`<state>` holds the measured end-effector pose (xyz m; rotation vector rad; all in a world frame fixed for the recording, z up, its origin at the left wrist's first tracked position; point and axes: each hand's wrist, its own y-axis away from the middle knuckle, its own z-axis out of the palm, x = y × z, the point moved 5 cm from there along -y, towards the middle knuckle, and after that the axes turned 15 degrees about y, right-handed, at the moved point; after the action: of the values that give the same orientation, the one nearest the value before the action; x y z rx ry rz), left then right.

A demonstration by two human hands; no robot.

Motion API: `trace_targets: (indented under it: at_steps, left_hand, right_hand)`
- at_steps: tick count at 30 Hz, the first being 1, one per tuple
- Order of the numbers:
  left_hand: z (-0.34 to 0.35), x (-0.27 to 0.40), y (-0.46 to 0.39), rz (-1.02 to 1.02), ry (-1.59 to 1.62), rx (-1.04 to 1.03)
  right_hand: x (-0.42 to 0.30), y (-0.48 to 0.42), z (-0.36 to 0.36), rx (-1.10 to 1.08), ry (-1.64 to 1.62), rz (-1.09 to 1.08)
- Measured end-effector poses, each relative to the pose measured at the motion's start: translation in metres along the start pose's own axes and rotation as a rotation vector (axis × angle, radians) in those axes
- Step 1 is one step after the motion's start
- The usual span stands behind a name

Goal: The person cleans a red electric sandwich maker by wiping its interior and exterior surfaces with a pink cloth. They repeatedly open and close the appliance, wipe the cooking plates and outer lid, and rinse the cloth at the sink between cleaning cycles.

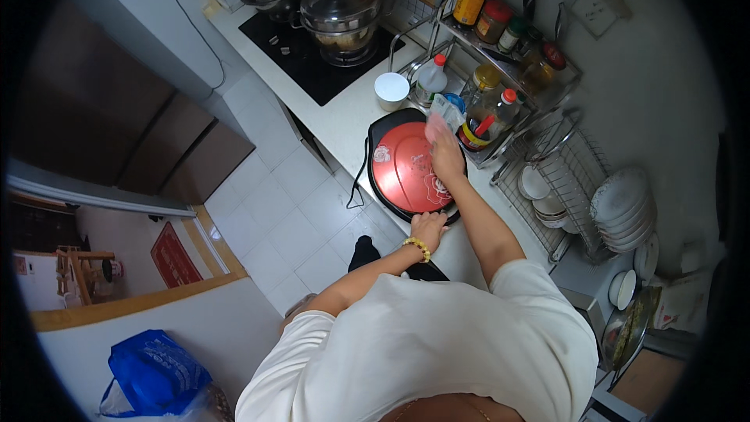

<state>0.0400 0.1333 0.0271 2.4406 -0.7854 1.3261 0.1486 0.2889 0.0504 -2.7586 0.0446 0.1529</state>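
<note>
A red round electric griddle [404,173] with a black rim and white flower prints on its lid lies closed on the white countertop [328,123]. My right hand [449,159] holds a pink cloth [436,128] against the lid's far right side; the cloth is blurred. At the griddle's near edge rests my left hand [429,231], fingers slightly apart on the rim, a yellow bead bracelet on its wrist. The griddle's black cord [358,184] hangs over the counter's left edge.
Beyond the griddle stand a white-lidded tub [391,91] and a glass-lidded pot [343,14] on the black cooktop [304,70]. A metal spice rack [486,50] holds bottles and jars. To the right is a wire dish rack [527,199] with bowls and plates.
</note>
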Motion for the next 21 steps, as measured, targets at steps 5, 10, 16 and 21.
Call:
trace_targets:
  at_steps: [5, 10, 16, 21]
  left_hand:
    - [0.001, -0.009, -0.007, -0.141, -0.008, -0.196]
    - [-0.023, 0.017, -0.019, -0.151, 0.115, -0.205]
    - [-0.14, 0.075, -0.069, -0.106, 0.29, -0.14]
    - [-0.244, 0.091, -0.133, -0.179, 0.62, -0.085]
  right_hand:
    - [0.029, 0.091, -0.053, -0.204, -0.03, 0.157]
    - [0.116, 0.185, -0.047, 0.067, -1.312, 1.11]
    - [0.09, 0.197, -0.106, 0.222, -1.214, 1.101]
    - [0.042, 0.148, -0.099, 0.328, -1.138, 0.903]
